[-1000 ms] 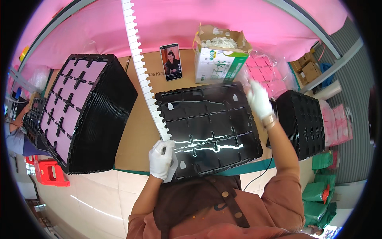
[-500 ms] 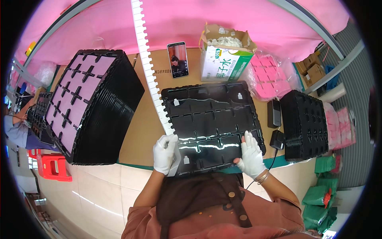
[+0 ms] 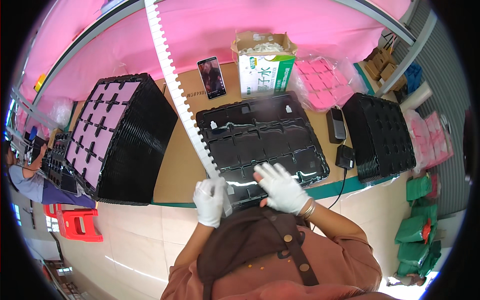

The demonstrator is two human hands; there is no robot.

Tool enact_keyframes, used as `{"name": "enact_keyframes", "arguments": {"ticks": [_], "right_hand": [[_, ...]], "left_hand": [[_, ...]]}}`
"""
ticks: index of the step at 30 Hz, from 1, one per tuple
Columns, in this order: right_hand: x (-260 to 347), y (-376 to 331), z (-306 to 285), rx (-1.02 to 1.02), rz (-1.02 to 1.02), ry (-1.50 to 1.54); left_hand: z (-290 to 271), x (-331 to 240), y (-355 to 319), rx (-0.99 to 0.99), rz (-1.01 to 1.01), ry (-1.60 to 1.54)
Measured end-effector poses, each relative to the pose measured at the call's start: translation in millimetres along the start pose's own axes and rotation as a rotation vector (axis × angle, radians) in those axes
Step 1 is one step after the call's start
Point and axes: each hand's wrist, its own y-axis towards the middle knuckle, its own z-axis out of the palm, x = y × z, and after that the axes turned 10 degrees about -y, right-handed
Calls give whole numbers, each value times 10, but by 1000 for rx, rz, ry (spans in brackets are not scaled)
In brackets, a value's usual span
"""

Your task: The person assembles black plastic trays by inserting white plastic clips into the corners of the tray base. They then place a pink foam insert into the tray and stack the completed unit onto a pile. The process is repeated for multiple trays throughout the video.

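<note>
A black plastic tray [image 3: 272,141] with raised dividers lies on the table before me, glossy under the light. Small white bottle-shaped stickers show on it: one at the far left [image 3: 214,125], one at the far right [image 3: 288,109], and one near left [image 3: 230,190]. A long white notched strip [image 3: 176,92] runs along the tray's left side. My left hand [image 3: 209,201], in a white glove, is closed on the strip's near end. My gloved right hand [image 3: 284,190] is over the tray's near part, fingers stretched out; whether it touches the tray is unclear.
A tall stack of black trays with lilac inserts [image 3: 132,142] stands at left, a smaller black stack [image 3: 382,135] at right. Behind are a phone [image 3: 212,79], a carton [image 3: 265,75] and wrapped pink sheets [image 3: 322,82]. A power bank [image 3: 336,125] and corded adapter [image 3: 345,157] lie right.
My right hand has moved left across the tray, closer to my left hand. The left hand stays at the strip's end. The whole view has shifted a little.
</note>
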Motion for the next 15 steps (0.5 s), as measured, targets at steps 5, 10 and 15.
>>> {"name": "enact_keyframes", "arguments": {"ticks": [5,10,15], "right_hand": [[-894,-432,112,-87,462,-243],[-1251,-582,283,-133,861,519],[-1016,-279,249,-342,561,-151]], "left_hand": [[131,-45,-290,-30,263,157],[125,142,-278,0,182,127],[-50,163,-52,-150,-169,-180]]}}
